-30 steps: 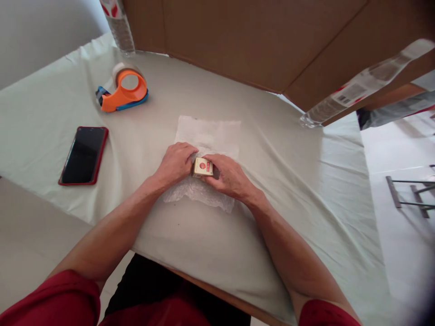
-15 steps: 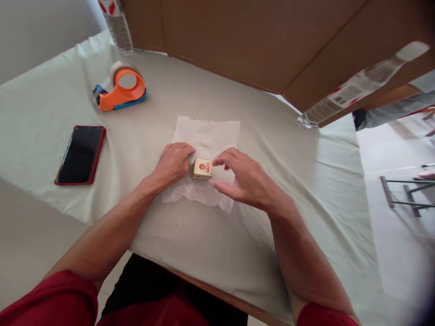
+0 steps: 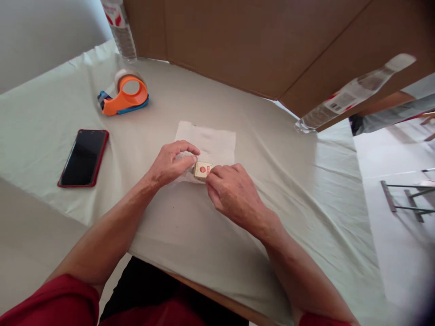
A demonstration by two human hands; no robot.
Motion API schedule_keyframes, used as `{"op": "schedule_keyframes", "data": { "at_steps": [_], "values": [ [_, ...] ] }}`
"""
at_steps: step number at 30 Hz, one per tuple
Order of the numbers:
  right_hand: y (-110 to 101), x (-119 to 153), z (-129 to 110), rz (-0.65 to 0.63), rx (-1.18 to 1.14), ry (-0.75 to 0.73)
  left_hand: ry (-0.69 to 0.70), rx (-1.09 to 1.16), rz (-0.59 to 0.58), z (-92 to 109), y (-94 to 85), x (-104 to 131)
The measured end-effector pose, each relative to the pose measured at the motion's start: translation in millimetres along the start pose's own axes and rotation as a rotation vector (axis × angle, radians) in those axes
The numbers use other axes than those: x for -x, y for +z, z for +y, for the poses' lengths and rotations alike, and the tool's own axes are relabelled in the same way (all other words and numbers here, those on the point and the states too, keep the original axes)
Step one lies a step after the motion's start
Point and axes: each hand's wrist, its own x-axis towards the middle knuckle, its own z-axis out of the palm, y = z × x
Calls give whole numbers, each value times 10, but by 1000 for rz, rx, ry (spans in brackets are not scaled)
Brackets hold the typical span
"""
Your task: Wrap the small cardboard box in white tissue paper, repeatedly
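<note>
Since half a second ago, the right hand (image 3: 234,190), which was spread open beside the small box, has curled its fingers together at the box's right end, while the near flap of the translucent wrap (image 3: 214,142) that lay out on the cloth has drawn in toward the hands; the left hand (image 3: 170,160) has parted its thumb and forefinger into a wider arch. The pale green cloth (image 3: 204,235) covers the table, creased on its right side. Across the far side stands a brown cardboard panel (image 3: 231,40), with one clear bottle (image 3: 119,31) at its left end and a second clear bottle (image 3: 353,93), looking slanted in this view, in front of its right end. The right hand's fingertips are bunched and partly hidden, so I cannot tell what they have hold of. The left hand is partly open, its thumb tip just beside the box's left end; no firm hold shows. The wrap's far part lies flat beyond the box. To the left are the orange and blue tape dispenser (image 3: 118,104) and, nearer the person, the phone (image 3: 83,157) in its red case, screen dark. The small box (image 3: 203,169), cream with red print, sits on the wrap between the hands.
</note>
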Motion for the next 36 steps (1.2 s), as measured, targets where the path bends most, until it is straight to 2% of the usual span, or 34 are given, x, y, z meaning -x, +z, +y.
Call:
{"op": "schedule_keyframes", "data": {
  "at_steps": [4,7,13,16,24,36],
  "values": [
    [102,-31,143,170,-118,71,51,41,-209,57,-76,9],
    [201,-61,228,220,-249,117,98,-44,-274,13,-66,4],
    [251,-98,364,167,-632,153,44,-94,-257,-64,4,12],
    [262,-110,399,175,-744,151,-13,-62,-246,-43,26,15],
    [306,-125,388,204,-765,198,-67,43,-227,23,62,4],
    [336,-143,353,205,-841,258,-129,78,-242,-2,67,4]
  ]
}}
